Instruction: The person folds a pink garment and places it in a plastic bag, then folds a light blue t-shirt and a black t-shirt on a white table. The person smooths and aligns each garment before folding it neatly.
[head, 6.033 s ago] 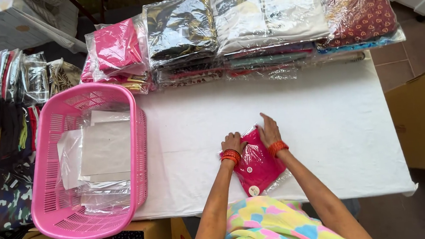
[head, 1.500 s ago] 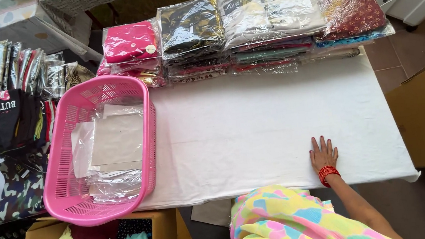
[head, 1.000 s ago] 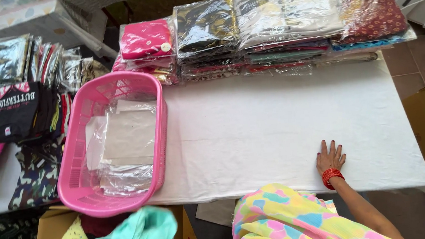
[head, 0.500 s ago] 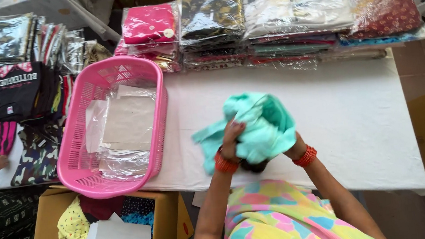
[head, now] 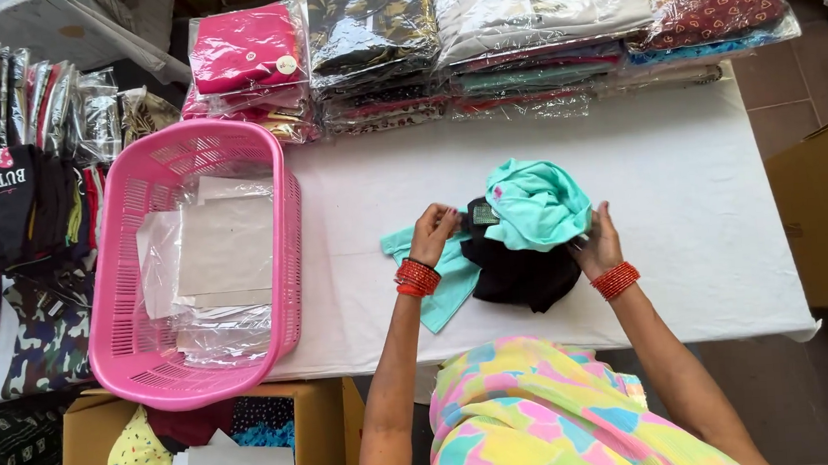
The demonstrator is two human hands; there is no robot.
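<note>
- At left of frame the pink basket (head: 193, 267) of clear bags overhangs the table (head: 703, 193) edge; a nudge could tip it.
- Centre: the left hand (head: 432, 234) pinches the mint garment (head: 529, 210); its loose end trails and could snag.
- The black garment (head: 519, 274) beneath lies bunched, likely to drag along.
- Right of centre, the right hand (head: 597, 241) grips the mint fabric's edge; it could slip.
</note>
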